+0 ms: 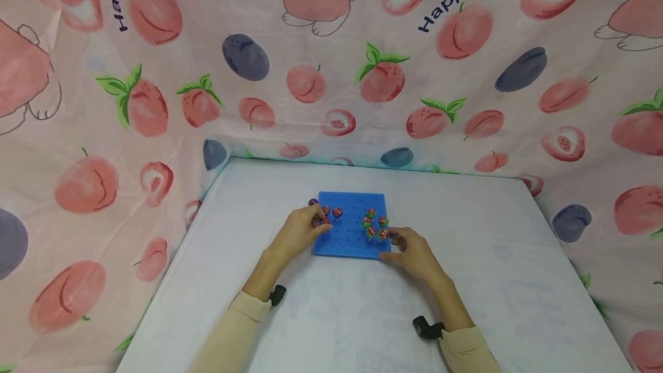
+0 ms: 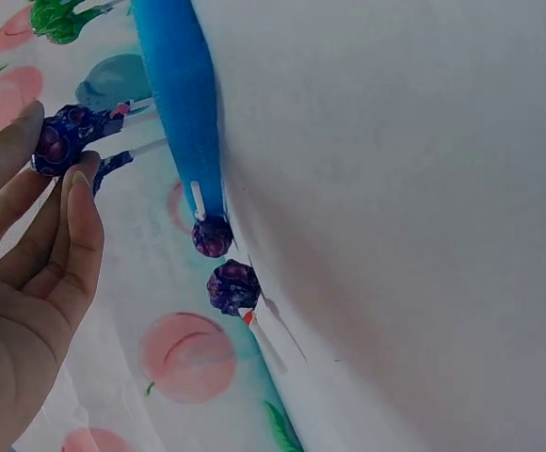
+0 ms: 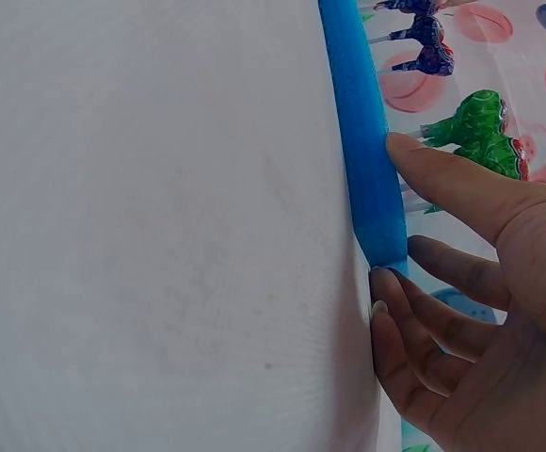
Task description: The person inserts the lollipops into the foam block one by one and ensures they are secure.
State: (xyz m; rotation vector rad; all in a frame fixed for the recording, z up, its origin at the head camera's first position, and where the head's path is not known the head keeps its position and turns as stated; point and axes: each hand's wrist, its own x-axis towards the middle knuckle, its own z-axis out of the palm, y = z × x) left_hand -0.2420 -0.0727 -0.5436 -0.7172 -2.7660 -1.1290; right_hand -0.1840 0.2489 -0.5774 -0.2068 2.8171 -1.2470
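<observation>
A blue board (image 1: 349, 246) with rows of small holes lies on the table. My left hand (image 1: 297, 233) is over its left side and pinches a purple-wrapped lollipop (image 2: 61, 141) between thumb and fingers, its stick pointing at the board. More purple lollipops (image 1: 337, 212) stand on that side, partly behind the fingers. Green-and-red lollipops (image 1: 370, 232) stand in a group on the board's right part. At the near right corner my right hand (image 1: 414, 251) holds the board, thumb at the near edge and curled fingers along the right side.
Loose purple lollipops (image 2: 232, 287) lie on the white table just off the board's left edge. White cloth (image 1: 352, 315) covers the table. A fruit-printed curtain (image 1: 321, 114) rises behind it and along both sides. Each wrist carries a black camera mount (image 1: 427, 328).
</observation>
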